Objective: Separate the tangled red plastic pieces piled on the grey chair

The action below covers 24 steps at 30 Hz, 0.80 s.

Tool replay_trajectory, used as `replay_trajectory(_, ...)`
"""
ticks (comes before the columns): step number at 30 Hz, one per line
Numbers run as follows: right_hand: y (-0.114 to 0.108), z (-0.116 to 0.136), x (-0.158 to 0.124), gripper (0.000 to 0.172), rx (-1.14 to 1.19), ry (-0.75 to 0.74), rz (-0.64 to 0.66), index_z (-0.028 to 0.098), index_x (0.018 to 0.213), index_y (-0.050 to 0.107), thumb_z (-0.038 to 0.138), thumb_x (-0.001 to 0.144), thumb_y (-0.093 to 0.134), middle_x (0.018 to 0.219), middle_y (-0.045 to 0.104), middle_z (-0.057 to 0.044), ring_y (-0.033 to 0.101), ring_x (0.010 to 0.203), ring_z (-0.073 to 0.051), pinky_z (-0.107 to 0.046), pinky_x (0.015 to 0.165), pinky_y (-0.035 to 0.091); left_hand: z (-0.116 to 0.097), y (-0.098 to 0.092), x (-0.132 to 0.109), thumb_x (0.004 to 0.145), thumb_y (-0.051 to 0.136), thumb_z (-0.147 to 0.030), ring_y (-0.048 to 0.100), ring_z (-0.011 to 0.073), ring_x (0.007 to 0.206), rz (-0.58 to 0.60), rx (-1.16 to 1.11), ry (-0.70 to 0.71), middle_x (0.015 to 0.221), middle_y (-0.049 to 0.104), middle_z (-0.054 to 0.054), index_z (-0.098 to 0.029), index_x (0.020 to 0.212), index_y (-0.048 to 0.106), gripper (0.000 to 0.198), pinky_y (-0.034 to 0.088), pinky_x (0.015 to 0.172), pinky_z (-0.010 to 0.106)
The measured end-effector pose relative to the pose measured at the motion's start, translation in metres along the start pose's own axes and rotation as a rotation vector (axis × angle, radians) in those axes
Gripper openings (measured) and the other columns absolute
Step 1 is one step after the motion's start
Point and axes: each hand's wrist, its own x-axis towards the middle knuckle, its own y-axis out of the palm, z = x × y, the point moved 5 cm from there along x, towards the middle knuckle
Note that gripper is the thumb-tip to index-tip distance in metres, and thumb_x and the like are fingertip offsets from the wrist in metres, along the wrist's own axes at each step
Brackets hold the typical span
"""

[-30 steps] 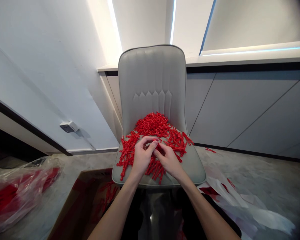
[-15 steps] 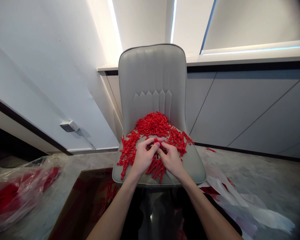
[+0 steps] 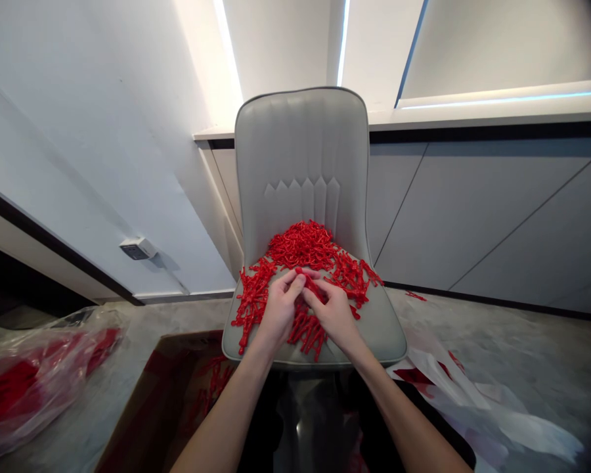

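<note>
Both hands meet over the seat of a grey padded chair (image 3: 301, 141). Pinched in my left hand (image 3: 280, 307) is one end of a small, glossy red plastic piece (image 3: 312, 286) with a rounded tip. The fingers of my right hand (image 3: 335, 316) close on its other end. Its exact kind cannot be made out, as the fingers cover part of it. Behind the hands lies a heap of thin red pieces (image 3: 303, 243). More red pieces spread out on the left (image 3: 250, 303), on the right (image 3: 353, 276) and below the hands (image 3: 308, 334).
On the floor at the left is a clear plastic bag (image 3: 39, 374) with red contents. An open cardboard box (image 3: 140, 404) holding red pieces stands below the chair's left front. White plastic sheeting (image 3: 512, 420) lies at the right. One red piece (image 3: 415, 296) is on the floor near the cabinet.
The red piece has turned between my fingers, its rounded end shifting left and more of its length showing. My right hand has moved slightly. The heaps are unchanged.
</note>
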Motion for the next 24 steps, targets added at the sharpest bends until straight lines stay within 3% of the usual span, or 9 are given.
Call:
replay_trajectory(4, 0.007, -0.01, 0.0, 0.048, 0.415, 0.234, 0.21, 0.018, 0.101, 0.069, 0.062, 0.086, 0.062, 0.079, 0.07, -0.005, 0.063, 0.065, -0.018, -0.033, 0.069, 0.053, -0.001, -0.004, 0.002, 0.089, 0.065, -0.038, 0.056, 0.0083, 0.052, -0.028, -0.27, -0.105, 0.098, 0.073, 0.007, -0.018, 0.106, 0.066, 0.026, 0.042, 0.045, 0.021)
replay_trajectory(8, 0.012, -0.011, -0.01, 0.047, 0.652, 0.448, 0.396, 0.015, 0.097, 0.067, 0.061, 0.087, 0.062, 0.069, 0.065, -0.002, 0.057, 0.056, -0.012, -0.026, 0.059, 0.046, -0.008, -0.003, 0.002, 0.091, 0.062, -0.037, 0.069, 0.019, 0.081, -0.01, -0.328, -0.111, 0.093, 0.071, 0.007, -0.019, 0.106, 0.066, 0.024, 0.046, 0.049, 0.022)
replay_trajectory(12, 0.018, -0.005, -0.022, 0.034, 0.739, 0.532, 0.6, 0.015, 0.084, 0.064, 0.049, 0.087, 0.069, 0.059, 0.056, 0.003, 0.046, 0.049, -0.009, -0.025, 0.056, 0.038, -0.01, -0.001, 0.0, 0.092, 0.06, -0.038, 0.07, 0.0219, 0.094, -0.008, -0.317, -0.092, 0.094, 0.07, 0.007, -0.018, 0.11, 0.067, 0.028, 0.056, 0.071, 0.03)
replay_trajectory(15, 0.018, -0.003, -0.021, 0.03, 0.814, 0.517, 0.595, 0.016, 0.079, 0.061, 0.043, 0.085, 0.071, 0.055, 0.049, 0.006, 0.041, 0.048, -0.008, -0.024, 0.056, 0.034, -0.009, -0.001, 0.0, 0.092, 0.059, -0.036, 0.068, 0.0206, 0.092, 0.002, -0.331, -0.097, 0.096, 0.07, 0.008, -0.017, 0.109, 0.068, 0.026, 0.057, 0.079, 0.033)
replay_trajectory(20, 0.021, -0.004, -0.022, 0.044, 0.9, 0.646, 0.615, 0.016, 0.073, 0.056, 0.057, 0.088, 0.061, 0.051, 0.038, 0.009, 0.029, 0.044, -0.006, -0.024, 0.053, 0.032, -0.012, -0.002, 0.0, 0.093, 0.056, -0.031, 0.065, 0.0186, 0.086, 0.014, -0.422, -0.112, 0.085, 0.063, 0.004, -0.02, 0.107, 0.067, 0.021, 0.058, 0.079, 0.033)
replay_trajectory(24, 0.024, -0.002, -0.024, 0.039, 0.908, 0.686, 0.644, 0.018, 0.069, 0.052, 0.049, 0.092, 0.056, 0.05, 0.031, 0.01, 0.024, 0.044, -0.006, -0.024, 0.053, 0.03, -0.013, -0.001, -0.003, 0.095, 0.054, -0.034, 0.066, 0.0201, 0.091, 0.013, -0.425, -0.119, 0.083, 0.06, 0.003, -0.02, 0.11, 0.067, 0.024, 0.057, 0.087, 0.037)
